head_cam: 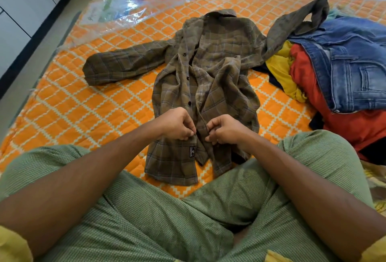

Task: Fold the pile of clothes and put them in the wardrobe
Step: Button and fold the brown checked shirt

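Plaid shirt (208, 69), brown/olive w/ dark buttons, lies spread front-up in centre of frame on the orange quilted mattress (87, 111), collar toward top of frame, hem toward bottom. One sleeve stretches out flat to centre-left; other sleeve runs up to upper right & drapes over the clothes pile (338, 69). Front is unbuttoned & rumpled, plackets roughly side by side down the middle. Small black label (192, 151) sits near the hem, just below the left hand.

Left hand (177, 125) is curled, thumb & fingertips pinching the shirt's left-of-frame front edge, lower centre. Right hand (225, 130) likewise curled, pinching the opposite front edge just beside it; the two hands are near each other, apart by a strip of fabric.

Pile at right of frame: blue jeans (351, 63) on top, red & yellow garments under them, touching the shirt's sleeve. Clear plastic wrap (117, 13) covers mattress corner, upper left. Person sits cross-legged, green checked trousers (146, 215) fill bottom of frame.
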